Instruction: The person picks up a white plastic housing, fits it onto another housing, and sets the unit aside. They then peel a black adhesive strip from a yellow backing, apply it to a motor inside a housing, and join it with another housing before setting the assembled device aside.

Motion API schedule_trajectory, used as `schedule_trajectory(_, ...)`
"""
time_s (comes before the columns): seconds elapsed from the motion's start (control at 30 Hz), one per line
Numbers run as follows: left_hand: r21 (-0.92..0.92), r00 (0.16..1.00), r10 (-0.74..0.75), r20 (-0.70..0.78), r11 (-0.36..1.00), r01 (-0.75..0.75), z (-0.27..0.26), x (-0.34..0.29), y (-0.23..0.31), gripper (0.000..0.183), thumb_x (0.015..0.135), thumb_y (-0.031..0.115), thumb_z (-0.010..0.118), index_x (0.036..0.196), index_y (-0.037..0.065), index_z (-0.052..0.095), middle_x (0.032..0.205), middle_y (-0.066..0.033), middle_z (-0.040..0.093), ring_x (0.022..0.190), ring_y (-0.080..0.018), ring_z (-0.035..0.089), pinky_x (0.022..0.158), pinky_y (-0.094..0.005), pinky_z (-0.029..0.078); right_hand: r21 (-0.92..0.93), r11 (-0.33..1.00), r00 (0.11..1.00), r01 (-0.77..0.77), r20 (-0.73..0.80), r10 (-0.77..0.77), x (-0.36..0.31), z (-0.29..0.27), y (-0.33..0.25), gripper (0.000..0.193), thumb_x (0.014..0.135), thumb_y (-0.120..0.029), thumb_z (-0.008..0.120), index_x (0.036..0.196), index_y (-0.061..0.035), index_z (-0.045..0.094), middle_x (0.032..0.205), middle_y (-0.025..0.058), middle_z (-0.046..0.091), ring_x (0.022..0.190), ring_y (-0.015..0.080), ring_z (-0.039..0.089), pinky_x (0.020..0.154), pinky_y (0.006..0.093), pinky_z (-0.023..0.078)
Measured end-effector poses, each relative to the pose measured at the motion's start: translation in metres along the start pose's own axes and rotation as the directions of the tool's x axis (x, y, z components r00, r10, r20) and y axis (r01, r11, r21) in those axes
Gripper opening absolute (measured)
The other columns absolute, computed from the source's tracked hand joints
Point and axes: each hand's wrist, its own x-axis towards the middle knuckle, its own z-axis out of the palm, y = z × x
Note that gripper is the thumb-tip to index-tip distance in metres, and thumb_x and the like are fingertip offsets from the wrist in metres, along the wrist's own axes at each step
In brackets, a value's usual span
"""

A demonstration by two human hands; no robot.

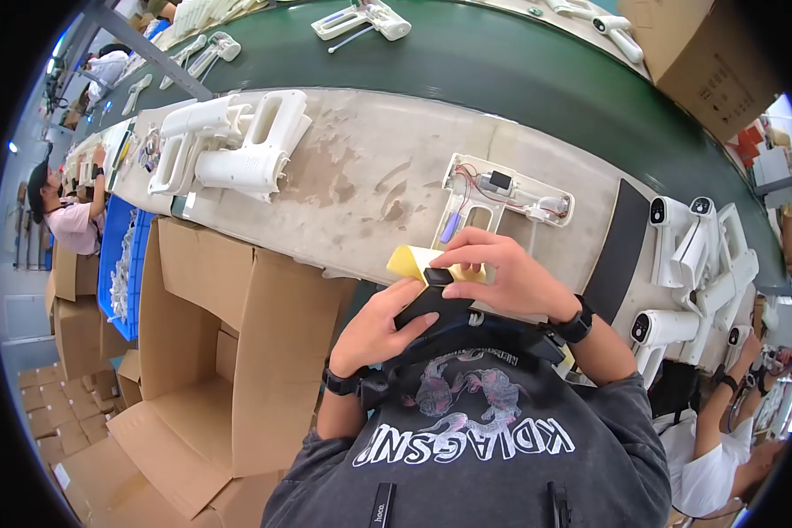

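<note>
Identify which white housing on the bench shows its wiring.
The open housing just beyond the right hand: red wires show inside it; the others show none.

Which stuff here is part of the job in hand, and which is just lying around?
Likely in use:
- small black block, at the fingers of both hands
- yellow sheet, beside it
- open white housing with red wires, just beyond the hands

Apparently lying about:
- white device bodies, left
- white handheld devices, right
- open cardboard box
- blue crate
</note>
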Motion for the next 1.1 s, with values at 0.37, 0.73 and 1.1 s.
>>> schedule_trajectory(0.37, -0.397, 0.948, -0.149, 0.282, 0.881, 0.257, -0.023, -0.03, 0.004, 0.05, 0.095, 0.01, 0.07, 0.139, -0.002, 0.05, 0.121, -0.0101, 0.067, 0.108, -0.0154, 0.063, 0.096, -0.031, 0.049, -0.152, 0.974, 0.986, 0.166, 0.032, -0.164, 0.024, -0.025, 0.029, 0.029, 0.079, 0.0, 0.077, 0.107, -0.0043, 0.07, 0.104, 0.006, 0.064, 0.097, 0.0228, 0.061, 0.087, 0.0347, 0.05)
schedule_trajectory(0.73, -0.526, 0.884, -0.201, -0.422, 0.849, -0.057, -0.05, -0.03, -0.013, 0.074, 0.092, 0.0, 0.069, 0.155, -0.003, 0.03, 0.137, -0.0163, 0.059, 0.126, -0.0221, 0.058, 0.108, -0.0347, 0.044, -0.489, 0.86, 0.983, 0.148, -0.026, -0.184, 0.04, -0.039, 0.052, 0.03, 0.084, 0.005, 0.068, 0.112, -0.0059, 0.069, 0.117, 0.008, 0.06, 0.113, 0.0301, 0.056, 0.099, 0.0395, 0.047)
schedule_trajectory(1.1, -0.553, 0.845, -0.202, -0.494, 0.823, -0.127, -0.063, 0.007, 0.007, 0.066, 0.092, 0.001, 0.069, 0.15, -0.002, 0.037, 0.129, -0.0176, 0.064, 0.12, -0.0217, 0.061, 0.104, -0.0343, 0.047, -0.493, 0.859, 0.987, 0.139, 0.136, -0.082, 0.041, -0.031, 0.06, 0.03, 0.084, 0.007, 0.065, 0.113, -0.0034, 0.069, 0.117, 0.0072, 0.06, 0.113, 0.0299, 0.056, 0.1, 0.0402, 0.046)
